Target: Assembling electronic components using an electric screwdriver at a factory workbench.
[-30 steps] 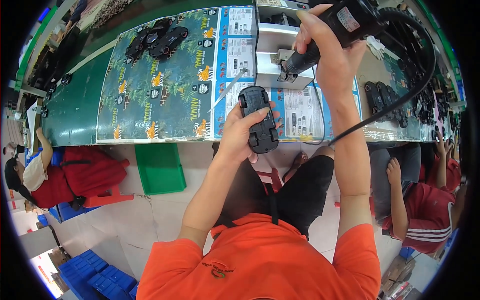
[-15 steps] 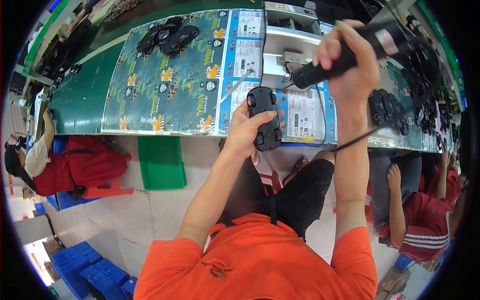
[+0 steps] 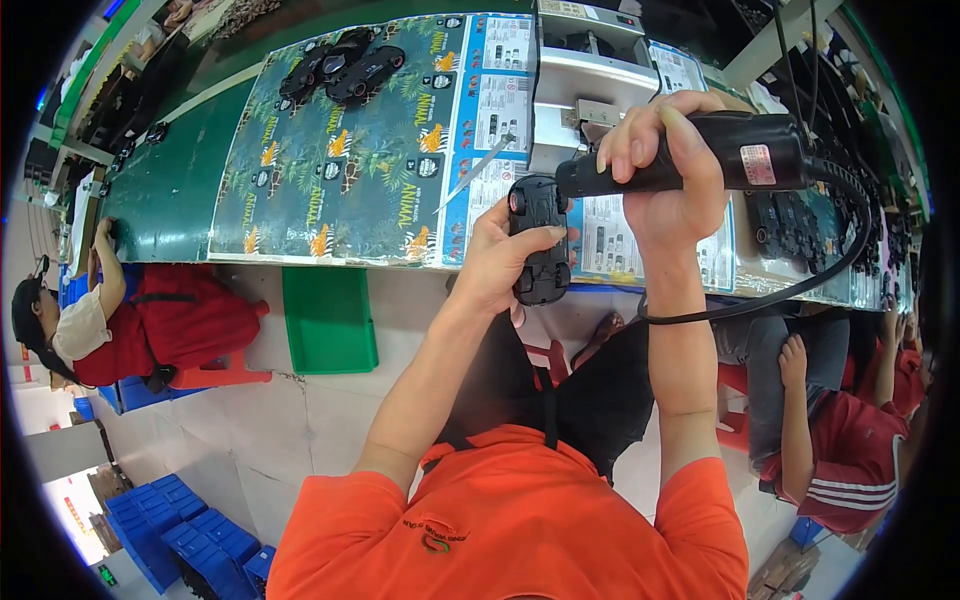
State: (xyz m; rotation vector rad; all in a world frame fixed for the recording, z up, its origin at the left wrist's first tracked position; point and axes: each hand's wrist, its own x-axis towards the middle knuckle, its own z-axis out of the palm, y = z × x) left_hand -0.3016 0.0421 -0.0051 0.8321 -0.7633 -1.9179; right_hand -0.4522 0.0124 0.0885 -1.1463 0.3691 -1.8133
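My left hand (image 3: 503,255) grips a black toy car (image 3: 541,262), its underside and wheels turned up, with the thumb pressed across the middle. In my right hand (image 3: 668,160) is a black corded electric screwdriver (image 3: 735,145), held level with its tip end pointing left. That end meets or overlaps the upper right of the car; the bit itself is hidden, so I cannot tell whether it touches a screw. The screwdriver's thick cable (image 3: 800,295) loops down past my right forearm. Behind both hands stands a metal box-like device (image 3: 590,75) on the bench.
Several black toy cars (image 3: 345,68) lie at the bench's far left, on printed card sheets (image 3: 340,170). More black car parts (image 3: 785,230) are lined up on the right. A green tray (image 3: 330,320) is below the bench edge. Co-workers sit on the left and right.
My right hand has brought the screwdriver down and left, from tilted to level, against the car. The car in my left hand has shifted slightly right.
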